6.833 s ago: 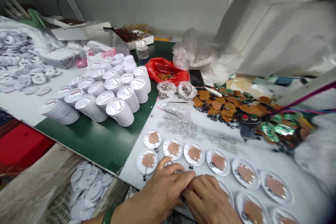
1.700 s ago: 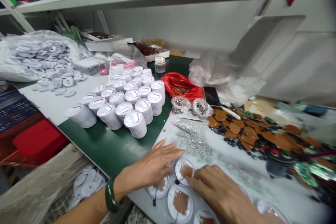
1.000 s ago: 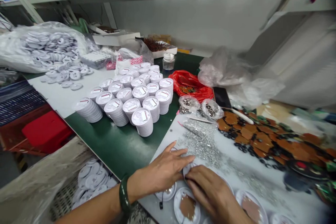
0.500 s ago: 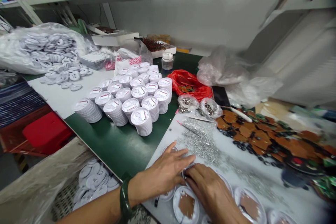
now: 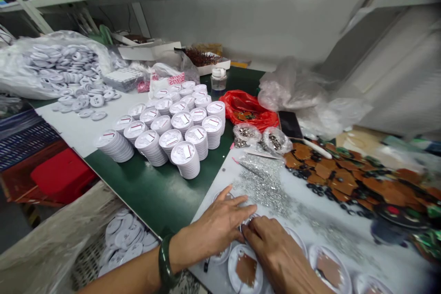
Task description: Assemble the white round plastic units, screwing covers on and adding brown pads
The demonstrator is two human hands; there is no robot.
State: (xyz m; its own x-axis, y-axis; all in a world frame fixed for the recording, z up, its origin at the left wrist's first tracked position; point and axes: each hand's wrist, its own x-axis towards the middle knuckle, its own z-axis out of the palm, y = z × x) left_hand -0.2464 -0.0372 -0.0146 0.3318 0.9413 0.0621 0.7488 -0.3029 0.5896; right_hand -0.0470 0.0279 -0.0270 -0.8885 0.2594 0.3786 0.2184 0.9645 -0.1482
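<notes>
My left hand (image 5: pixel 217 220), fingers stretched and spread, lies over the white round cases at the lower middle of the bench. Its fingertips reach the edge of a round case (image 5: pixel 254 217) beside my other hand. My right hand (image 5: pixel 275 245) is bent down at that same case, thumb and fingers pressed together; what they hold, if anything, is hidden. Just below my hands sits an open white round case (image 5: pixel 245 270) with a brown circuit board in it. Another such case (image 5: pixel 329 267) lies to the right of my right hand.
Stacks of white round discs (image 5: pixel 186 158) stand on the green mat (image 5: pixel 155 202). Small shiny metal parts (image 5: pixel 265 183) are spread beyond my hands. Brown boards (image 5: pixel 341 179) pile up at right. A red plastic bag (image 5: pixel 241 105) and a jar (image 5: pixel 218 79) are farther back.
My right hand's fingers have shifted slightly at the round case, showing more of its rim. My left hand stays in place. The view has moved a little.
</notes>
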